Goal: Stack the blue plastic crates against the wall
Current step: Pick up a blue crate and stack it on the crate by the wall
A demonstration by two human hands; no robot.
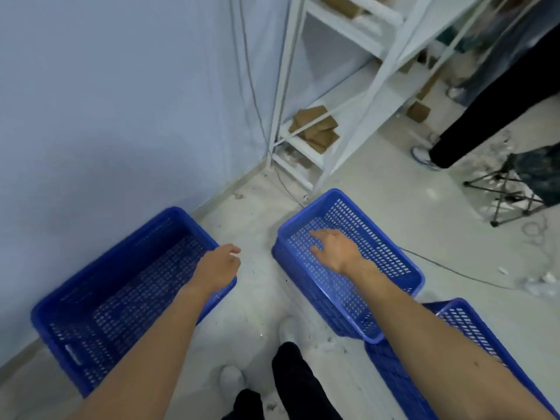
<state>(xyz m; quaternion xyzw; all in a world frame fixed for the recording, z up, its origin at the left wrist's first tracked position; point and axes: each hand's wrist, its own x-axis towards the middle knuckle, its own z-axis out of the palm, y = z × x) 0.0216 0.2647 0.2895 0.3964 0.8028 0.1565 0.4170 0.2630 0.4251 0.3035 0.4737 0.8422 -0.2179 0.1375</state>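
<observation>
So there are 3 blue crates on the floor: crate by the wall (121, 286), middle crate (348, 262), and a third crate (454, 353) under the middle one's near corner. Left hand (218, 268) is loosely curled over the wall crate's rim, right hand (333, 250) spread open above the middle crate.

Both forearms were left bare to the edge of the frame, with no sleeves, watch or rings seen on the left hand (218, 266) or the right hand (335, 250). Black trousers (298, 386) were worn, and pale, whitish shoes (231, 380) were seen below them.
</observation>
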